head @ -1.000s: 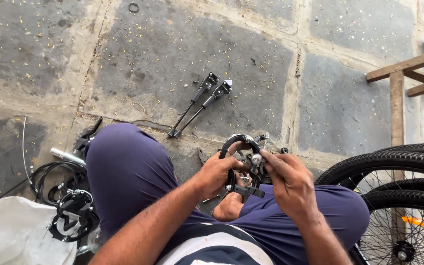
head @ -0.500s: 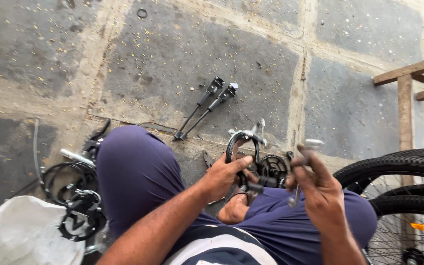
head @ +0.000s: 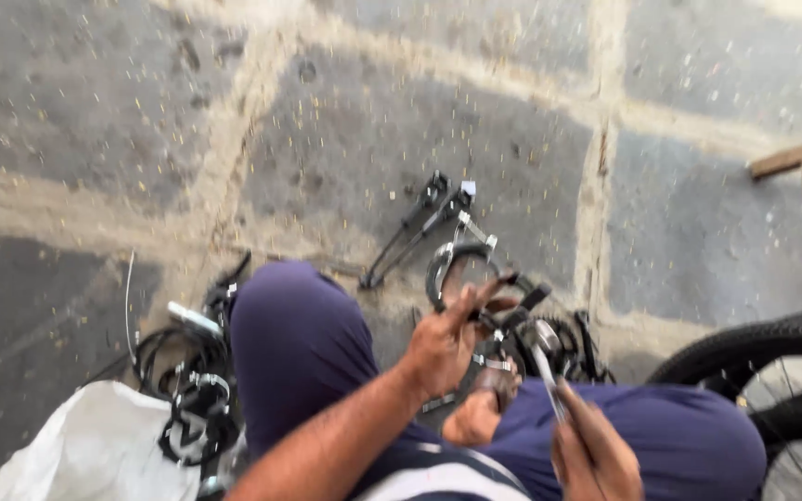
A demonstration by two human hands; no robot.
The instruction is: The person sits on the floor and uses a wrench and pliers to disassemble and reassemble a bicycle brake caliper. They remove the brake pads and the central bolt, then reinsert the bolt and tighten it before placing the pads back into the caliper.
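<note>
Caliper: curved brake caliper [head: 461,264] above the knees, over the stone floor [head: 373,139], raised higher than half a second ago.
Left hand [head: 447,343]: fingers clamped on caliper, as before.
Right hand [head: 596,455]: pulled back from caliper, pinching slim metal tool [head: 547,357].

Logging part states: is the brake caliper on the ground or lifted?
Lifted. The left hand holds the brake caliper above the knees, off the stone floor; the right hand holds a thin metal tool by it.
</note>
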